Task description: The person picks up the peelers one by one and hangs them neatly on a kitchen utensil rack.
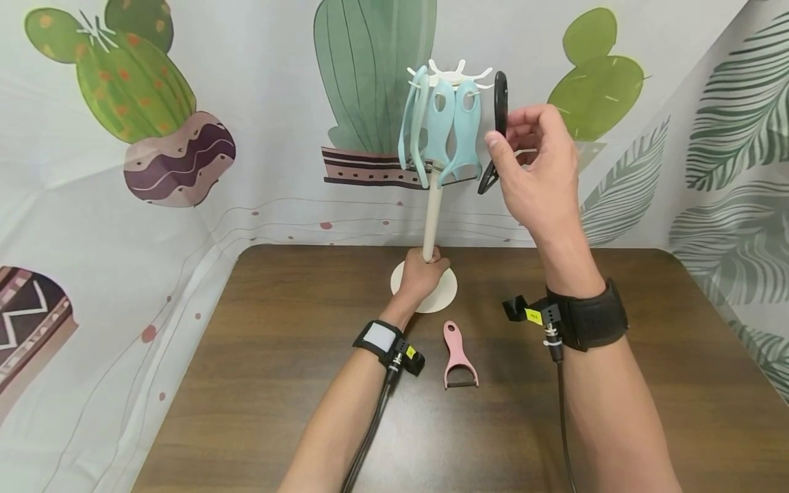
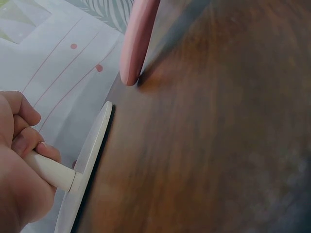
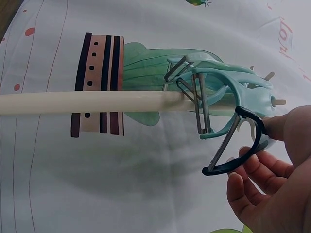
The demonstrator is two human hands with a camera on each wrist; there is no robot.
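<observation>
My left hand (image 1: pixel 424 272) grips the cream pole (image 1: pixel 432 219) of a rack low down, just above its round base (image 1: pixel 440 298). Around the rack's white hooked top (image 1: pixel 456 77) hang several light blue peelers (image 1: pixel 440 123), blades downward. To the right of them, my right hand (image 1: pixel 539 164) holds a black peeler (image 1: pixel 501 103) between thumb and fingers, upright beside the hooks. In the right wrist view the black peeler (image 3: pixel 257 131) shows its metal blade, close to the blue ones. A pink peeler (image 1: pixel 456 352) lies on the table in front of the base.
The brown wooden table (image 1: pixel 246 411) ends at a cloth backdrop (image 1: pixel 271 137) printed with cacti and leaves. Black straps with small cameras and cables sit on both wrists; one cable (image 1: pixel 564 418) runs along the right forearm.
</observation>
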